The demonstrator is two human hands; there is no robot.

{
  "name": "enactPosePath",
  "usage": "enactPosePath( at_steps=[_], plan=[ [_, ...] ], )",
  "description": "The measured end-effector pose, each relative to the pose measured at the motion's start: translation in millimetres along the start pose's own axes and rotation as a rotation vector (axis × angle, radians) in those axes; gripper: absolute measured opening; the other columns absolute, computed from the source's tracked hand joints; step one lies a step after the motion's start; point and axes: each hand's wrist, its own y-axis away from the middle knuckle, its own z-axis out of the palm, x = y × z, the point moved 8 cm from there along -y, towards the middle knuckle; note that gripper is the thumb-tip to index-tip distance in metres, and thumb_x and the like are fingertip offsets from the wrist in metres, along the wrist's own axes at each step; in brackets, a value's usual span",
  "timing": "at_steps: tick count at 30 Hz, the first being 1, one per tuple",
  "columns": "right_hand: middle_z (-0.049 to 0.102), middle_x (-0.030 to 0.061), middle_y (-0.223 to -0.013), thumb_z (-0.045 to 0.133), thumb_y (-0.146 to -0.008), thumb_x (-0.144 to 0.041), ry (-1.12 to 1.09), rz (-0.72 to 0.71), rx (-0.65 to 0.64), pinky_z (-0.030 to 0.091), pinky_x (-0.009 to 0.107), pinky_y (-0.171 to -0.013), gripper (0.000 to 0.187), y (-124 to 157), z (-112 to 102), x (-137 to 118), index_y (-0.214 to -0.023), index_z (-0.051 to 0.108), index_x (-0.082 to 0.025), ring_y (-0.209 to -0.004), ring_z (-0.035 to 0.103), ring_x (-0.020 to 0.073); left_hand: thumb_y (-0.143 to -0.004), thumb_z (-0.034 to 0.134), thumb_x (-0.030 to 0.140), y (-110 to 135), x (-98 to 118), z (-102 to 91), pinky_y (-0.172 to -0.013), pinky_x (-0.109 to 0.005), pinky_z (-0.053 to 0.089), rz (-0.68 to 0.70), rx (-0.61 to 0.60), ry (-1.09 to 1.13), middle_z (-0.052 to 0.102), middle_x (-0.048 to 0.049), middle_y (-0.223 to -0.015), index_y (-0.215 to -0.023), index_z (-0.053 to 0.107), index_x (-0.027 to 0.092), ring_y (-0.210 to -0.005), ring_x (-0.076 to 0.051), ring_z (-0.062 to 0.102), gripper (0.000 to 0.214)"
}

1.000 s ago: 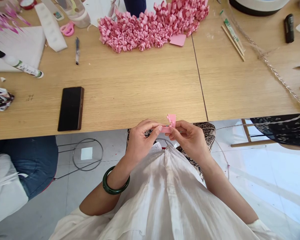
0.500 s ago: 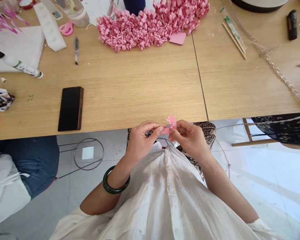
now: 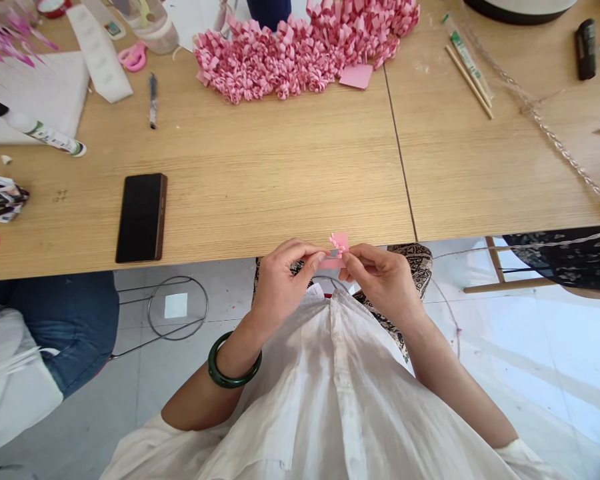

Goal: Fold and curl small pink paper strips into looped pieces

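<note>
Between my hands, just off the table's front edge, is a small piece of pink paper (image 3: 341, 241) with curled, loop-like strips along one side. My left hand (image 3: 289, 272) pinches its left end between thumb and forefinger. On the other side, my right hand (image 3: 380, 275) has thumb and fingers closed on the paper near the curls. Part of the paper is hidden behind my fingertips. Farther back on the table lies a long heap of curled pink paper pieces (image 3: 280, 67), with a flat pink paper square (image 3: 356, 76) at its front edge.
A black phone (image 3: 141, 218) lies left of my hands on the wooden table (image 3: 280, 173). Behind it are a pen (image 3: 153, 100), pink scissors (image 3: 133, 57) and a white bottle (image 3: 45, 133). Chopsticks (image 3: 469, 81) and a braided cord (image 3: 555, 137) lie right. A seated person (image 3: 55, 333) is at left.
My right fingers have shifted slightly left along the pink paper, and the paper's upright part has moved a little left. My left hand is almost still.
</note>
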Motion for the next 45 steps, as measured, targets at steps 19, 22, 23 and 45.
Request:
enactPosePath(
  at_steps=[19, 22, 23, 45],
  plan=[
    [0.073, 0.0022, -0.069, 0.060, -0.093, -0.033, -0.023, 0.008, -0.020, 0.053, 0.026, -0.057, 0.024, -0.2, 4.7, -1.3, -0.079, 0.073, -0.018, -0.059, 0.065, 0.0148, -0.090, 0.074, 0.031, 2.6, -6.0, -3.6, -0.075, -0.026, 0.053, -0.111, 0.034, 0.091, 0.074, -0.0009, -0.082, -0.079, 0.074, 0.020, -0.077, -0.014, 0.067, 0.015],
    [0.074, 0.0026, -0.071, 0.061, -0.094, -0.035, -0.037, 0.033, -0.035, 0.054, 0.026, -0.058, 0.024, -0.8, 5.6, 0.8, -0.083, 0.075, -0.019, -0.062, 0.068, 0.0161, -0.088, 0.076, 0.032, 2.2, -6.3, -3.4, -0.073, -0.026, 0.052, -0.115, 0.038, 0.099, 0.073, 0.0000, -0.079, -0.077, 0.073, 0.020, -0.075, -0.013, 0.066, 0.017],
    [0.074, 0.0028, -0.071, 0.062, -0.094, -0.035, -0.044, 0.040, -0.034, 0.055, 0.026, -0.059, 0.024, -0.9, 5.3, 1.5, -0.084, 0.075, -0.019, -0.064, 0.069, 0.0166, -0.088, 0.077, 0.032, 2.1, -6.6, -3.2, -0.072, -0.025, 0.052, -0.122, 0.037, 0.103, 0.072, 0.0003, -0.078, -0.076, 0.072, 0.020, -0.074, -0.013, 0.066, 0.017],
    [0.071, 0.0022, -0.065, 0.069, -0.090, -0.046, -0.188, 0.125, -0.029, 0.054, 0.027, -0.061, 0.031, -1.8, 4.3, 4.3, -0.077, 0.074, -0.018, -0.062, 0.067, 0.0159, -0.094, 0.073, 0.040, 7.1, -11.0, 7.7, -0.095, -0.034, 0.058, -0.248, -0.081, 0.367, 0.082, -0.0034, -0.106, -0.098, 0.084, 0.024, -0.105, -0.023, 0.076, 0.020]
  ],
)
